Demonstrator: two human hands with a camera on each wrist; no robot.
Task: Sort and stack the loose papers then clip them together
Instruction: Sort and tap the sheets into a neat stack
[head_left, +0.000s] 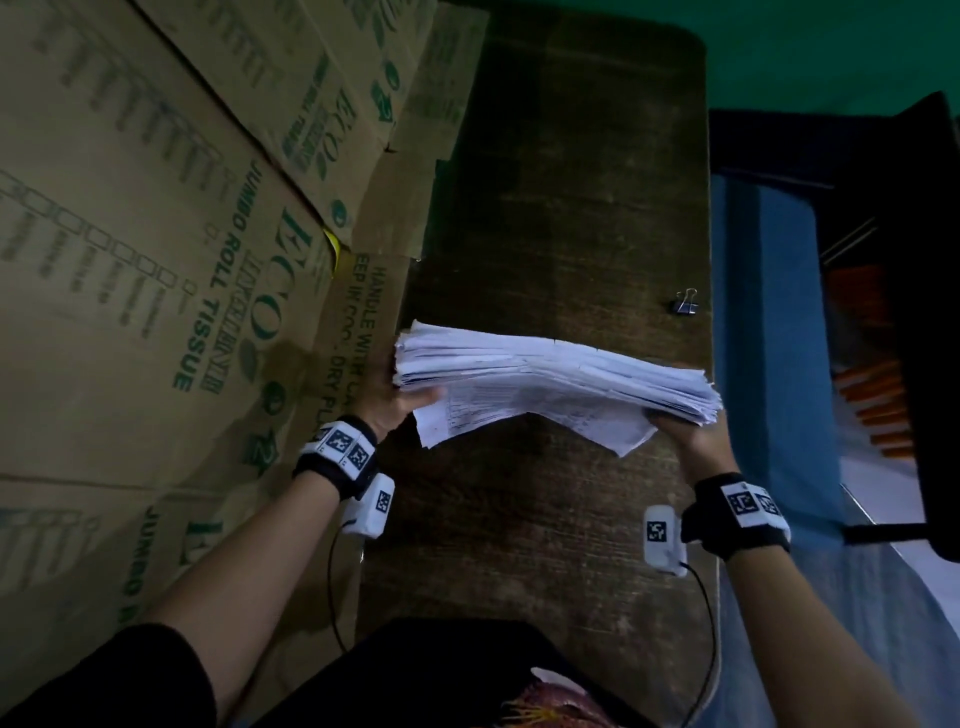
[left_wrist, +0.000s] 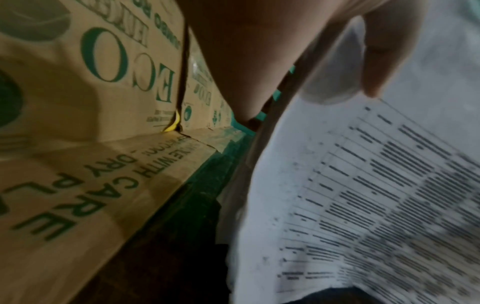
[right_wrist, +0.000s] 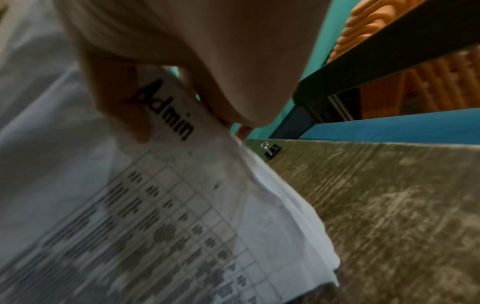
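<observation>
My left hand (head_left: 387, 397) and right hand (head_left: 680, 431) each grip one end of the thick stack of white printed papers (head_left: 550, 379), lifted between them over the dark wooden table (head_left: 561, 182). It feels floppy and prone to sliding; edges uneven. Small black binder clip (head_left: 687, 303) lies beyond my right hand.

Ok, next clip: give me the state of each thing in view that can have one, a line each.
paper stack: lifted off the table, held at both ends, edges uneven, bottom sheets sagging
left hand: grips the stack's left end
right hand: grips the stack's right end
binder clip: lying on the table, unused, apart from the papers
cardboard boxes: closed, beside the table
</observation>
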